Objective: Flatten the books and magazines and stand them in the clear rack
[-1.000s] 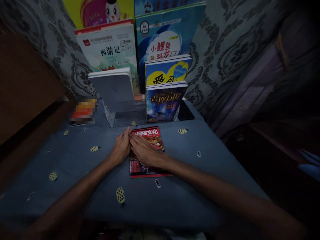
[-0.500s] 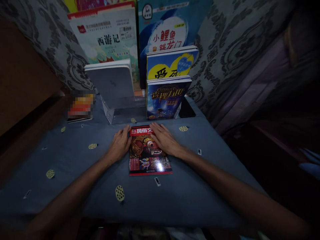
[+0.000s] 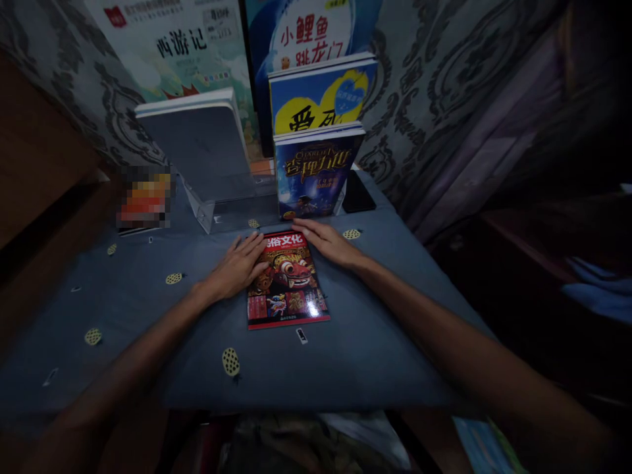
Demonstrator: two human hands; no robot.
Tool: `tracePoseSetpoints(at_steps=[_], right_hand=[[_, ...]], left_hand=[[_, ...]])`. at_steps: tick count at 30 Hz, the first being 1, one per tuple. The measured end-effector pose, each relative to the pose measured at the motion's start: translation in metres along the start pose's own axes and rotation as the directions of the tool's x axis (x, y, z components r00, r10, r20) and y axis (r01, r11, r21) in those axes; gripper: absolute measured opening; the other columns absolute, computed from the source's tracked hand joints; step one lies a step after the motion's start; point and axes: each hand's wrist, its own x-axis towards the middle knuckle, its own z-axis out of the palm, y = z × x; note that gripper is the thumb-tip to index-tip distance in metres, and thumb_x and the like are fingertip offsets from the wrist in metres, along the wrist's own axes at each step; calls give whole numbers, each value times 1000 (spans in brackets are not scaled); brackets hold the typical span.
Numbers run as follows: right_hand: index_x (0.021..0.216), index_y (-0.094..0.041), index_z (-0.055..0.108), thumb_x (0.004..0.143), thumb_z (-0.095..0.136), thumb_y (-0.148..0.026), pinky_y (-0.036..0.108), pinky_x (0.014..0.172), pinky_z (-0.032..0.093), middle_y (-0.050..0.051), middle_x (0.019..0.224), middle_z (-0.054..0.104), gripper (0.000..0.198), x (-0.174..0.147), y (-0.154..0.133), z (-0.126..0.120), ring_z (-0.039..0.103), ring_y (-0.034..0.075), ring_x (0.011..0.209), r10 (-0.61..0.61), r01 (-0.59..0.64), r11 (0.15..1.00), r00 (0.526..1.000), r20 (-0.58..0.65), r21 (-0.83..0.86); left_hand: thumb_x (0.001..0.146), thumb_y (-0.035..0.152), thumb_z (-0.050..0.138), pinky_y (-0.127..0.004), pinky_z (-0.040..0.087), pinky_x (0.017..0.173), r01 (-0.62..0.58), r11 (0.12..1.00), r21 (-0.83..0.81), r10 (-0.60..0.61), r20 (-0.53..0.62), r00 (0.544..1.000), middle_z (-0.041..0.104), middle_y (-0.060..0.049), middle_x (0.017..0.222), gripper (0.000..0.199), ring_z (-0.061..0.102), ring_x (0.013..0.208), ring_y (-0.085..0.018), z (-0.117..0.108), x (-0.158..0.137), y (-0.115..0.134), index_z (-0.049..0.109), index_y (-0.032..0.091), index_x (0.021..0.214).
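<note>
A small book [image 3: 291, 280] with a red-edged cover and a painted mask picture lies flat on the blue patterned tablecloth [image 3: 162, 316]. My left hand [image 3: 240, 265] rests flat over the book's upper left part, fingers stretched out and covering some of the title. At the upper right edge of the book lies my right hand [image 3: 327, 242], palm down with its fingers extended towards the standing books. Neither hand is closed around anything. Just beyond my fingertips, a dark blue book [image 3: 318, 174] stands upright in front of a blue and yellow book [image 3: 320, 92].
A clear plastic stand [image 3: 237, 207] holds a grey-covered book [image 3: 197, 145] on the left. Taller picture books [image 3: 187, 46] lean behind. A black phone-like slab [image 3: 359, 192] lies at right, a blurred-out orange item [image 3: 145, 201] at left. Patterned wallpaper [image 3: 415, 85] borders the table.
My left hand has slid onto the book's upper left cover. My right hand has moved off the cover to its right edge, baring more of the title. The view has tilted down.
</note>
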Motion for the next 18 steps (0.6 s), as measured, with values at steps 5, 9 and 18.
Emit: tracePoseSetpoints(at_steps=[5, 9, 18], right_hand=[[145, -23, 51, 104, 39, -39, 51, 117, 39, 8, 141, 63, 46, -2, -1, 2, 57, 23, 133, -11, 11, 1000, 1000, 9, 9], [145, -23, 51, 104, 38, -36, 52, 116, 39, 9, 142, 62, 45, -3, -2, 2, 57, 24, 133, -31, 32, 999, 999, 16, -4], [140, -22, 56, 104, 38, -35, 49, 113, 43, 8, 142, 62, 43, -6, -2, 5, 57, 24, 131, -65, 65, 997, 998, 12, -40]], left_hand=[[104, 51, 32, -50, 16, 126, -99, 994, -51, 105, 119, 987, 25, -13, 166, 63, 18, 156, -25, -2, 22, 14, 28, 16, 157], [106, 49, 29, -51, 9, 126, -171, 984, -57, 178, 153, 972, 26, -12, 166, 60, 17, 156, -23, 1, 31, 29, 27, 19, 158], [107, 42, 33, -54, 2, 126, -335, 934, -122, 352, 180, 918, 33, -5, 164, 49, 20, 155, -22, -2, 21, 59, 38, 28, 153]])
